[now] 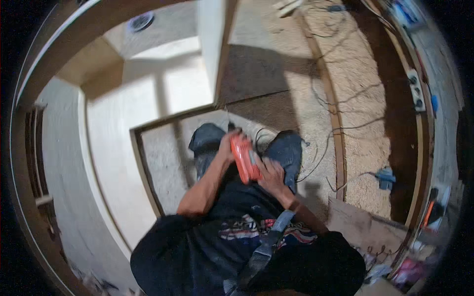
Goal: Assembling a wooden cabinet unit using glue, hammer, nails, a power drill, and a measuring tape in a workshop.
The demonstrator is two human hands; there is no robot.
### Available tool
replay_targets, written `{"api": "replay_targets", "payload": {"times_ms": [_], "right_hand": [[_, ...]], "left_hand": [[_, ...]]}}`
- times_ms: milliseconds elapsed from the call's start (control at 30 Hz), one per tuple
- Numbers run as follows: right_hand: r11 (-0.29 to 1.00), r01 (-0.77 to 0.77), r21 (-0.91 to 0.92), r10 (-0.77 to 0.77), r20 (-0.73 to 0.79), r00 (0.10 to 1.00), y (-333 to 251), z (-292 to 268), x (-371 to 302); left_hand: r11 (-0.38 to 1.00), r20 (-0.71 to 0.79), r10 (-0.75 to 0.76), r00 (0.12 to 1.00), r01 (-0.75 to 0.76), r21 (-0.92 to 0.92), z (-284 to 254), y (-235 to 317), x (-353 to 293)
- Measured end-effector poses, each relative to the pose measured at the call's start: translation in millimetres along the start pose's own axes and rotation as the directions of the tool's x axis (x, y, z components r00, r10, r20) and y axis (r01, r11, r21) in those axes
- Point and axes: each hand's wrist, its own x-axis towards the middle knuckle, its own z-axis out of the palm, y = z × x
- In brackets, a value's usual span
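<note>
An orange-red corded power drill (244,160) is in both my hands, in front of my lap. My left hand (227,147) wraps round its front end, just behind the black chuck (231,126). Near the rear of the body, my right hand (270,172) grips the side of the drill. A thin bit points away from me, toward the corner of the pale wooden panel frame (173,112); I cannot tell whether its tip touches the wood. My fingers hide parts of the drill's body.
Black cables cross the rough floor and a long wooden strip (332,123) on the right. A power strip (416,91) and a blue-grey tool (385,178) are at the far right. A round object (141,21) lies at the upper left. Loose clutter fills the lower right.
</note>
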Motion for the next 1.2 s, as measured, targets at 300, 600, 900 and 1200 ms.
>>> {"api": "replay_targets", "payload": {"times_ms": [300, 600, 900, 1200], "right_hand": [[0.917, -0.109, -0.383, -0.03, -0.339, 0.94, 72, -199, -59], [0.199, -0.824, -0.531, 0.327, -0.756, 0.566, 168, -498, -60], [0.127, -0.931, -0.342, 0.593, -0.726, 0.348, 295, -581, -109], [0.152, -0.814, -0.561, 0.386, -0.725, 0.571, 330, -645, -51]], "left_hand": [[0.871, 0.564, -0.133, 0.815, -0.176, 0.459, 249, -106, 3], [0.035, 0.567, -0.356, 0.743, -0.595, 0.803, 255, -51, -39], [-0.582, 0.092, 0.311, 0.946, 0.113, 0.805, 4, 82, -67], [-0.016, 0.111, 0.286, 0.952, -0.111, 0.994, 145, 58, 51]]}}
